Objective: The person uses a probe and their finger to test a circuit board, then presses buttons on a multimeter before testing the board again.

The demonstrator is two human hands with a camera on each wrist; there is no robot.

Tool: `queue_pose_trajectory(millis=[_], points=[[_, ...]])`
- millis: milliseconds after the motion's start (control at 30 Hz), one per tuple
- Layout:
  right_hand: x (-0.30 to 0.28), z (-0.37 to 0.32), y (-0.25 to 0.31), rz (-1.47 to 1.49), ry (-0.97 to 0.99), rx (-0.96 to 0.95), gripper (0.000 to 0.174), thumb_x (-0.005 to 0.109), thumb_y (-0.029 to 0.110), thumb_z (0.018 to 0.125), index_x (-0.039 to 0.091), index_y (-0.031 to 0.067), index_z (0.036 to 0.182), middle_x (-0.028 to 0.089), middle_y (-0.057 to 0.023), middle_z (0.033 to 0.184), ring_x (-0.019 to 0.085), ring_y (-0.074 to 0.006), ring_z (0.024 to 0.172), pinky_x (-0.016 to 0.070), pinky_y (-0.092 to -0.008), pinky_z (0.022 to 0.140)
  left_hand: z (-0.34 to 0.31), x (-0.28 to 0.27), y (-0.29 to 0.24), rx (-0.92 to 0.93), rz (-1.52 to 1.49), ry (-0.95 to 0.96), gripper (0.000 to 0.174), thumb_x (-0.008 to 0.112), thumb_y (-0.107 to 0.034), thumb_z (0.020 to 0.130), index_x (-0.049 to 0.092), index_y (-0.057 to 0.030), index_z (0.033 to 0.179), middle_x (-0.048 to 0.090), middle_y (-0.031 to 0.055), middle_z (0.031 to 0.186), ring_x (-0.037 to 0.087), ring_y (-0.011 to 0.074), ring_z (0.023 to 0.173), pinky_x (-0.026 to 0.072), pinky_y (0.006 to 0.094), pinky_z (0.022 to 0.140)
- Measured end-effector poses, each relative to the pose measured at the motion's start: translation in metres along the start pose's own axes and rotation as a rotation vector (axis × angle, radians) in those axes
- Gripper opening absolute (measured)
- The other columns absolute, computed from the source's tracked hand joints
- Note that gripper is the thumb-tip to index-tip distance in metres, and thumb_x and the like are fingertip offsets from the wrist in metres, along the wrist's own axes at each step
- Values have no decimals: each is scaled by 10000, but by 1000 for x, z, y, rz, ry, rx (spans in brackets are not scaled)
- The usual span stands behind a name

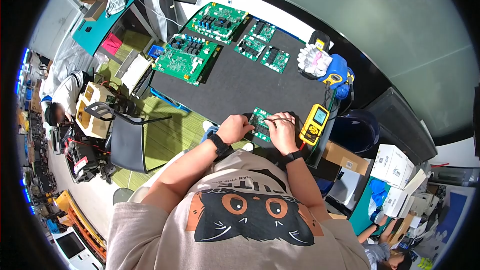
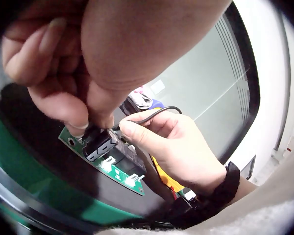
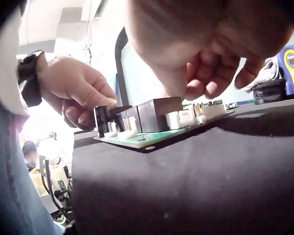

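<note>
From the head view we see both hands meeting over a small green circuit board (image 1: 261, 124) at the near edge of the black table (image 1: 235, 85). The left hand (image 1: 234, 129) is at one end and the right hand (image 1: 282, 132) at the other. From up here the fingers are just knuckles and we cannot tell what they do.

The left wrist view shows it. The left hand's thumb and fingertips (image 2: 73, 125) are curled down, pinching a black component (image 2: 99, 144) that stands on the board. Opposite, the right hand's thumb and forefinger are pressed together on a thin black lead (image 2: 152, 113).

The right wrist view confirms the left hand's pinch from table level. It also shows a row of white connectors (image 3: 186, 117) along the board that the head view blurs. Here the right hand (image 3: 206, 49) fills the top of the frame with its fingers curled under, and the lead's tip is hidden.

Only the head view shows the yellow multimeter (image 1: 314, 124) whole, just beside the right hand. It also shows several larger green boards (image 1: 186, 57) lying well apart across the table.
</note>
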State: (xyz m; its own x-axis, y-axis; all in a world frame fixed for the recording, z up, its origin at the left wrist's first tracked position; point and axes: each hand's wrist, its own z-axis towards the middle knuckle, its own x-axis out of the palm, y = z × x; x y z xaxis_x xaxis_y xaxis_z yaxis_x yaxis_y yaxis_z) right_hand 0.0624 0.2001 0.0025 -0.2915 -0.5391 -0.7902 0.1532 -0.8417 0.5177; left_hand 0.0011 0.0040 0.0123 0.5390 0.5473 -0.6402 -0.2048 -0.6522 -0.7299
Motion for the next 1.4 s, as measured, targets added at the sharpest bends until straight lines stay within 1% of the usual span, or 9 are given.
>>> queue_pose_trajectory(millis=[167, 333, 600, 767, 833, 867, 967, 1400], points=[[3, 2, 0, -9, -8, -9, 106, 682, 162, 830, 678, 57, 833, 653, -84, 866, 597, -280, 900, 423, -399, 842, 1, 0, 0, 11, -4, -11, 288, 720, -278, 810, 685, 6, 771, 659, 220, 743, 659, 388, 736, 521, 441, 683], [4, 2, -1, -11, 18, -1, 94, 666, 136, 827, 673, 42, 830, 654, -103, 872, 597, -301, 909, 425, -415, 861, -1, 1, 0, 1, -14, -13, 285, 716, -278, 812, 686, 3, 770, 655, 219, 730, 659, 389, 734, 521, 441, 684], [6, 5, 1, 49, -14, -14, 96, 656, 128, 833, 662, 33, 818, 648, -114, 866, 597, -310, 894, 437, -414, 839, -2, 3, 1, 11, -26, -36, 292, 716, -282, 812, 681, 3, 761, 653, 221, 727, 658, 390, 728, 521, 440, 681], [6, 6, 2, 4, 39, -31, 101, 645, 138, 845, 659, 39, 828, 644, -100, 866, 585, -301, 908, 436, -418, 826, -2, 1, 0, 12, -13, -35, 290, 717, -282, 814, 683, 2, 762, 654, 218, 730, 658, 389, 726, 521, 440, 679], [5, 6, 4, -36, 73, -17, 99, 644, 145, 849, 659, 48, 842, 633, -95, 880, 577, -298, 922, 430, -418, 841, -2, 4, 3, 54, -1, -64, 301, 729, -282, 822, 676, 8, 761, 646, 200, 694, 653, 356, 661, 502, 409, 606], [5, 6, 5, -75, 106, -3, 98, 642, 153, 854, 659, 56, 857, 622, -91, 895, 569, -294, 937, 423, -418, 856, -2, 5, 4, 55, -1, -64, 301, 729, -282, 822, 676, 8, 761, 646, 200, 694, 653, 356, 661, 502, 409, 606], [3, 7, 7, -93, 116, -13, 93, 644, 154, 853, 657, 63, 864, 615, -87, 898, 566, -291, 934, 423, -419, 846, -1, 5, 4, 40, 8, -57, 300, 728, -287, 823, 682, 4, 766, 651, 198, 699, 657, 353, 662, 506, 408, 609], [2, 7, 10, -139, 86, -21, 114, 659, 171, 844, 685, 68, 884, 628, -63, 896, 571, -268, 919, 424, -406, 825, 1, 8, 9, 50, 12, -57, 300, 728, -293, 816, 686, -2, 761, 665, 189, 716, 667, 352, 679, 520, 410, 624]])
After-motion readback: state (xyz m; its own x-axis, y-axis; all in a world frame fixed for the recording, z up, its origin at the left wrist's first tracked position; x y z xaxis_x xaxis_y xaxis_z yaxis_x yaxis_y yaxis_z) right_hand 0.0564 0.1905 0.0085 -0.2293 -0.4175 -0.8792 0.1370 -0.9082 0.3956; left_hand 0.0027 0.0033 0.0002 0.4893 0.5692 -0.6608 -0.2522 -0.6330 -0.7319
